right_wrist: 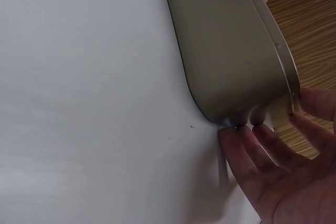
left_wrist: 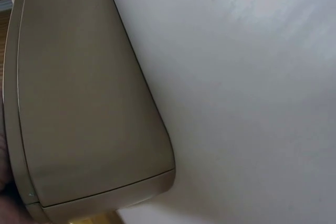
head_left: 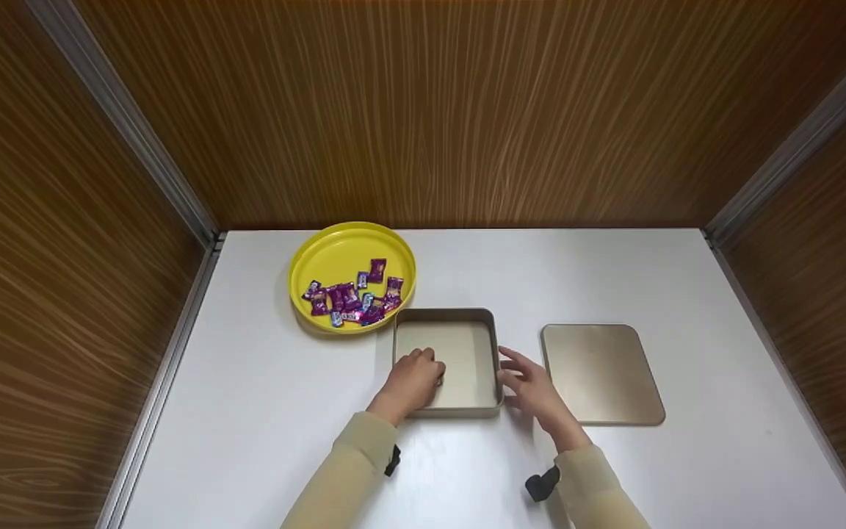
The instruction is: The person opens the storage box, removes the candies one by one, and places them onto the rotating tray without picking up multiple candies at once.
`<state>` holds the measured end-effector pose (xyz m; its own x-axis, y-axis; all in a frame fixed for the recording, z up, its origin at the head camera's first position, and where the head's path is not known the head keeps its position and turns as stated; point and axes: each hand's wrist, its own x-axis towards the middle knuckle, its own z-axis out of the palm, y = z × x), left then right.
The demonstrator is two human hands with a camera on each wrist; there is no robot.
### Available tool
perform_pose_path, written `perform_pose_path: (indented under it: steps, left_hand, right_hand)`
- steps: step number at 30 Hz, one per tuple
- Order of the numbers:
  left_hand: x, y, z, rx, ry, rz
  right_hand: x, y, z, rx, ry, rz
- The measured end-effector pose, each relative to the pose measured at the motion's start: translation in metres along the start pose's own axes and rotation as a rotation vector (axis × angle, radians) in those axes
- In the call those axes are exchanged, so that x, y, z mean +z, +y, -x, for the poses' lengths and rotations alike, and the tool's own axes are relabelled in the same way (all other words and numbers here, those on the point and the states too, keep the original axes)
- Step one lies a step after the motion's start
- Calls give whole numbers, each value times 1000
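A shallow metal box (head_left: 460,360), champagne-coloured and lidless, sits on the white table. My left hand (head_left: 413,380) reaches over its near left corner, fingers curled downward inside it. Whether those fingers hold something is hidden. Against the box's right wall, the fingertips of my right hand (head_left: 532,388) rest, the fingers spread and only lightly bent. In the right wrist view the right hand (right_wrist: 294,171) touches the rounded corner of the box (right_wrist: 231,51). Only the outer wall of the box (left_wrist: 89,93) fills much of the left wrist view.
A yellow round tray (head_left: 353,253) stands behind and left of the box, near its corner, with several purple and blue wrapped candies (head_left: 349,295) in it. A flat metal lid (head_left: 603,375) lies to the right. Wood-grain panels (head_left: 460,110) enclose the table's back and sides.
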<state>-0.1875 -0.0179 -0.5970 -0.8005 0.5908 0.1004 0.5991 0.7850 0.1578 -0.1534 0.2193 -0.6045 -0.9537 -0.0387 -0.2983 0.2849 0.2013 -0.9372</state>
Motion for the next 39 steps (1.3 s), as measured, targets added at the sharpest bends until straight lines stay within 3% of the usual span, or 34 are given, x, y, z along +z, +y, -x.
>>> perform_pose_path:
  steps: [11, 23, 29, 39]
  left_hand:
    - [1, -2, -1, -20, -47, 64]
    - [-5, -2, -2, -50, -64, 202]
    - [-15, -6, -3, -77, 21, 328]
    - [-44, -28, -1, -207, 225, 556]
  right_hand:
    - [1, 0, 3, -25, 8, 65]
    - [0, -1, 5, -23, -13, 20]
    - [0, -2, 5, -16, -22, -10]
    - [0, 2, 3, -22, -5, -17]
